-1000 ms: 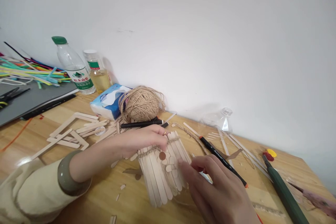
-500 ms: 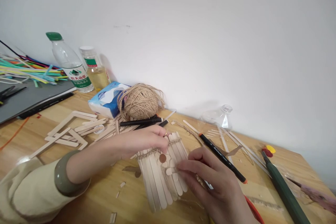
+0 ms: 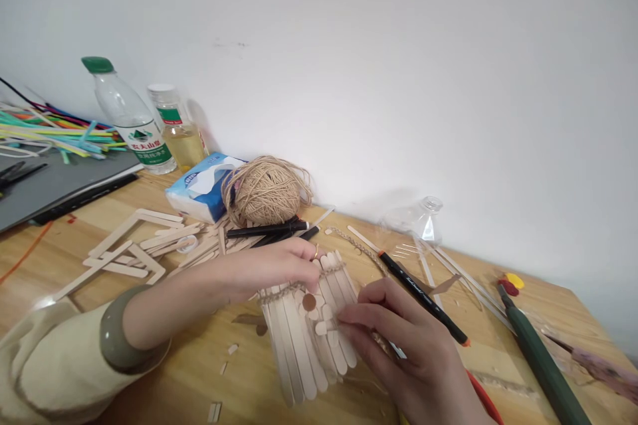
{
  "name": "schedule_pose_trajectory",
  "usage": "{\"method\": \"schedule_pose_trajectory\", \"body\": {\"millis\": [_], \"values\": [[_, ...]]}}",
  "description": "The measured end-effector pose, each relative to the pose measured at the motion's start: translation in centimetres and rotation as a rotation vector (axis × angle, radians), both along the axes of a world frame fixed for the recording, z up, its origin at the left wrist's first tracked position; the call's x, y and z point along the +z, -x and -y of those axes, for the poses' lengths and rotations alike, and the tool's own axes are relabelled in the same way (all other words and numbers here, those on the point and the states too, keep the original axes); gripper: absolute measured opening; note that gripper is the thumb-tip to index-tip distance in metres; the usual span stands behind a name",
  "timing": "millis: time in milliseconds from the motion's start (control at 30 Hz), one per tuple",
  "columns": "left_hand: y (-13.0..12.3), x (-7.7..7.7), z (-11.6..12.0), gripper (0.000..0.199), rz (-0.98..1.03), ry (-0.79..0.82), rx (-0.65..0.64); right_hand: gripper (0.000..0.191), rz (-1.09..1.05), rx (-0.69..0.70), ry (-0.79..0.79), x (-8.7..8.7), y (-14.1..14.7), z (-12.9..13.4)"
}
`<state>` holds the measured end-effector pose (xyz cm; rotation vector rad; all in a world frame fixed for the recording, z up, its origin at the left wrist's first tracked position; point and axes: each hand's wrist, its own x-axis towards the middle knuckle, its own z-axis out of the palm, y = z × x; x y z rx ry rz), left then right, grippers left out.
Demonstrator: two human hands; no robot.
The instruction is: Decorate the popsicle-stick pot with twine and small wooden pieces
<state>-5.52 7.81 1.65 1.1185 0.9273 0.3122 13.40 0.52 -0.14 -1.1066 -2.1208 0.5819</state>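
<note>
A panel of craft sticks (image 3: 294, 352) set side by side, with braided twine across its top, tilts above the table. My left hand (image 3: 294, 265) grips its upper edge, thumb on the front and the other fingers partly hidden behind. A brown disc (image 3: 309, 303) sits on the panel with short rounded stick ends around it. With thumb and forefinger pinched, my right hand (image 3: 399, 339) is at the panel's right side, on a small rounded stick piece (image 3: 321, 328). The fingertips partly cover what they hold.
Loose craft sticks (image 3: 124, 255), a twine ball (image 3: 266, 191), a tissue pack (image 3: 197, 189) and two bottles (image 3: 144, 143) stand to the left. An orange-tipped black marker (image 3: 423, 299), a clear plastic bottle piece (image 3: 423, 219) and a dark green tool (image 3: 543, 358) lie right. The wall rises behind.
Almost nothing has moved. Both hands stay on the craft-stick panel, and the view has shifted very slightly.
</note>
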Motion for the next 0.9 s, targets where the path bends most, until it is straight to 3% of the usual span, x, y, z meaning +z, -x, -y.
{"method": "schedule_pose_trajectory", "body": {"millis": [100,267,500,900], "values": [[0.0,0.2,0.0,0.005,0.005,0.005,0.004,0.016,0.003,-0.013,-0.015,0.0,-0.1,0.1],[-0.1,0.4,0.0,0.005,-0.013,0.025,0.017,0.017,0.018,-0.035,-0.083,0.5,-0.6,0.0],[0.2,0.4,0.0,0.013,-0.051,-0.001,0.003,0.014,0.024,-0.029,-0.109,0.8,-0.7,0.1],[0.4,0.1,-0.3,0.016,-0.023,-0.055,-0.057,0.013,-0.002,-0.135,-0.115,0.5,-1.2,-0.2]]}}
